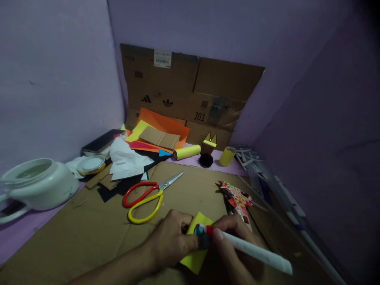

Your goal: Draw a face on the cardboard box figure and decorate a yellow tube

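Note:
My left hand (170,241) is closed on a folded piece of yellow paper (196,259), with the thumb lying across it. A blue round patch with a dark outline shows on the paper, partly under the thumb. My right hand (237,249) grips a marker (258,251) with a white barrel and a red collar. The marker's tip points left and rests at or just above the blue patch; contact is hard to tell. Beyond my left hand lie scissors (162,188) with one red and one yellow handle, blades slightly apart.
Cardboard (97,225) covers the work surface. A white teapot (44,186) and a round lid (90,164) stand left. Crumpled tissue (126,156), orange paper (164,122), a yellow paper roll (187,152) and a short yellow tube (227,156) lie behind. A floral pouch (237,196) sits right.

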{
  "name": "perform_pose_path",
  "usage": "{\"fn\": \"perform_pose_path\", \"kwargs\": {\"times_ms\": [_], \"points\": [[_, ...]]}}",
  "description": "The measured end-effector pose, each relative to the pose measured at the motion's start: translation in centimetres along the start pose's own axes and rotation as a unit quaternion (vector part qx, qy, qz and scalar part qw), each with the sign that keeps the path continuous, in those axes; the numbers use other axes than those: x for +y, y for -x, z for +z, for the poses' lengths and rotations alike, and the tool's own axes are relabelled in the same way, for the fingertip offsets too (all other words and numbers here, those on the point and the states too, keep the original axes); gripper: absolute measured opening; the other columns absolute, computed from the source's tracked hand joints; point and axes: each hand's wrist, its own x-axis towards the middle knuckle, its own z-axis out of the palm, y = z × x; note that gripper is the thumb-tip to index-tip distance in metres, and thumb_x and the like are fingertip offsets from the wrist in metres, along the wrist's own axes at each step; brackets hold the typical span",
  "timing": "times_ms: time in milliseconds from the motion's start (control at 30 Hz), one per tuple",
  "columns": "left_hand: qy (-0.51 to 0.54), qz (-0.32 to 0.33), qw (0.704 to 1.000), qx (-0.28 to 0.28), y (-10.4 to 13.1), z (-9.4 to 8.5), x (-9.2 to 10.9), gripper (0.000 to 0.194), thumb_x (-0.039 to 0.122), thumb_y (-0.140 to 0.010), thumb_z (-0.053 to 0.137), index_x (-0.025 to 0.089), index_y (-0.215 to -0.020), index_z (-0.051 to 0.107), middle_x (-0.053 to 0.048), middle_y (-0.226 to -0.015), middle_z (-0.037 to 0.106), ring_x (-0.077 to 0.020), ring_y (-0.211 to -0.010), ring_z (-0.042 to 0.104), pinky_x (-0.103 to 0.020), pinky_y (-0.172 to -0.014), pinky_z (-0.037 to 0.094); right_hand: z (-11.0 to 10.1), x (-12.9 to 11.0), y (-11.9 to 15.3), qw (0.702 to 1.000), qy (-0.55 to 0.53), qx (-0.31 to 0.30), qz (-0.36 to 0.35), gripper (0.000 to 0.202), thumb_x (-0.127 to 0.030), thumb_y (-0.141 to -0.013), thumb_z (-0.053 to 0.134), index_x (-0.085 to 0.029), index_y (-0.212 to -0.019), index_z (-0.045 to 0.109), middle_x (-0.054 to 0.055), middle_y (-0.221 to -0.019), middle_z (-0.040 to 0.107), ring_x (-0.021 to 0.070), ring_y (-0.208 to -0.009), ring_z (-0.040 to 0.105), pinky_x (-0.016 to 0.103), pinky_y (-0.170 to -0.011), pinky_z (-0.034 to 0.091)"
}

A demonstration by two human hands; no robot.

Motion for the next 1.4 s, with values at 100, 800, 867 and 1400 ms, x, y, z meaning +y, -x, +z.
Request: {"fn": "perform_pose_path", "kwargs": {"times_ms": [100, 800, 867, 1400], "points": [[-0.001, -0.004, 1.000, 0.004, 0.0, 0.0, 0.0, 0.030, 0.041, -0.068, 0.071, 0.014, -0.067, 0.058, 0.002, -0.062, 0.042, -0.0124, -0.060, 0.035, -0.023, -0.049, 0.027, 0.0, -0.1, -0.1, 1.000, 0.016, 0.004, -0.001, 0.038, -0.057, -0.084, 0.054, -0.024, -0.066, 0.059, -0.001, -0.054, 0.057, 0.0163, -0.051, 0.049, 0.026, -0.049, 0.034], [-0.011, -0.001, 1.000, 0.010, -0.2, -0.1, 0.2, 0.022, 0.034, -0.068, 0.066, 0.013, -0.069, 0.060, 0.001, -0.064, 0.045, -0.0132, -0.060, 0.038, -0.023, -0.051, 0.029, 0.1, -0.4, -0.7, 0.999, -0.026, 0.001, 0.028, 0.031, -0.050, -0.083, 0.055, -0.023, -0.067, 0.055, -0.004, -0.053, 0.053, 0.0148, -0.050, 0.049, 0.025, -0.048, 0.036], [-0.008, -0.011, 1.000, 0.011, -0.1, 0.0, 0.3, 0.022, 0.034, -0.066, 0.066, 0.013, -0.069, 0.060, 0.001, -0.064, 0.044, -0.0133, -0.060, 0.038, -0.023, -0.051, 0.029, 0.2, -0.3, -0.8, 0.998, -0.046, 0.003, 0.036, 0.032, -0.051, -0.083, 0.056, -0.023, -0.067, 0.055, -0.004, -0.052, 0.052, 0.0141, -0.048, 0.046, 0.024, -0.046, 0.034], [0.007, -0.004, 1.000, 0.011, -0.2, -0.1, 0.2, 0.020, 0.031, -0.063, 0.061, 0.013, -0.069, 0.058, 0.002, -0.062, 0.044, -0.0125, -0.058, 0.036, -0.025, -0.052, 0.028, 0.0, -0.1, -1.0, 0.999, -0.023, -0.002, 0.038, 0.032, -0.050, -0.084, 0.053, -0.023, -0.067, 0.052, -0.003, -0.054, 0.053, 0.0145, -0.049, 0.048, 0.025, -0.047, 0.035]]}}
